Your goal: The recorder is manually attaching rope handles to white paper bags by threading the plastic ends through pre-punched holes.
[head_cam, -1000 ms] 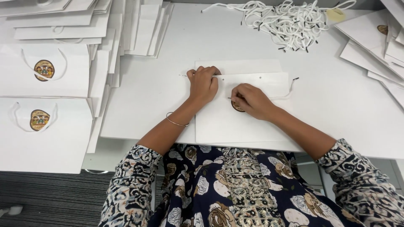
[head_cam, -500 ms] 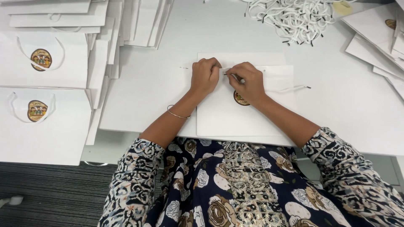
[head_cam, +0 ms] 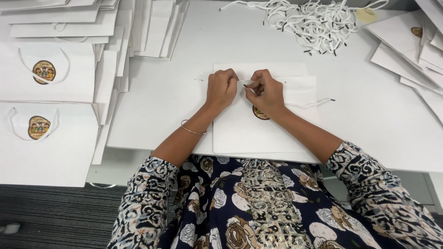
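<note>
From the head camera we see a flat white paper bag point(head_cam: 258, 131) lying on the bench point(head_cam: 184, 101) before us. Our left hand point(head_cam: 221, 87) is curled, pressing its top edge, while our right hand point(head_cam: 266, 92) pinches the black-tipped white cord point(head_cam: 318, 101). A heap of loose cords point(head_cam: 309, 20) lies well beyond.

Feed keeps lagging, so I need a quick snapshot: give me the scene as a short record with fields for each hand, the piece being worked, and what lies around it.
left hand: pinching the top edge of the white paper bag
right hand: pinching a white cord by its black tip, at the bag's top edge
bag: flat on the white table, round emblem partly under the right hand
cord's far end: trails right across the bag
cord pile: top centre
finished bags: with handles, stacked at left
more flat bags: at right
</note>
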